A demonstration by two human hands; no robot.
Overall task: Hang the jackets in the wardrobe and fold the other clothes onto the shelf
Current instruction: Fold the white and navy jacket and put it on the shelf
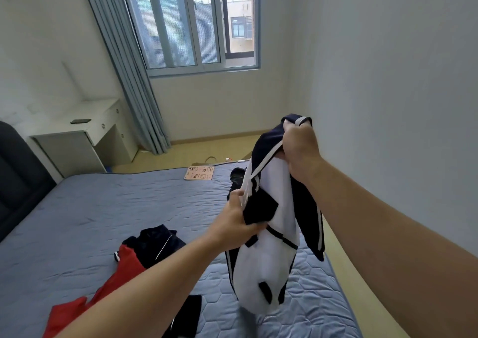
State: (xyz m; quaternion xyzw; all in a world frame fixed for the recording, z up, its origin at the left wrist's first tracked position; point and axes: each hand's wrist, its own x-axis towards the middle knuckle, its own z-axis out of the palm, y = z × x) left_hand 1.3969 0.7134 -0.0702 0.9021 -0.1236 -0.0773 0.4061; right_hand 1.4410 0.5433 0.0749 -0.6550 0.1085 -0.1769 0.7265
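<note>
Nearest, a black garment [186, 312] lies on the blue quilted mattress [103, 208] at the lower edge, partly hidden by the left forearm; just beside it lies a red garment [121, 268], its upper end touching a dark navy one [157, 239]; above the right half of the mattress a navy and white jacket [271, 224] hangs in the air, clear of the bed, its bunched white lower end drooping; the left hand [239, 224] grips it halfway up, fingers and thumb curled round a dark fold; the right hand [300, 149], held higher, is clenched in a fist round the jacket's top, with a white-edged navy part sticking up above the knuckles; behind the jacket another dark garment [236, 176] lies near the far edge of the mattress, mostly hidden; near it, at that edge, rests a flat pink board [199, 172] with small drawings; a dark headboard [18, 172] stands at the left; beyond it is a white desk [77, 136] with a dark phone [80, 121] on top; farther still, a grey-blue curtain [134, 79] hangs beside the window [196, 22].
</note>
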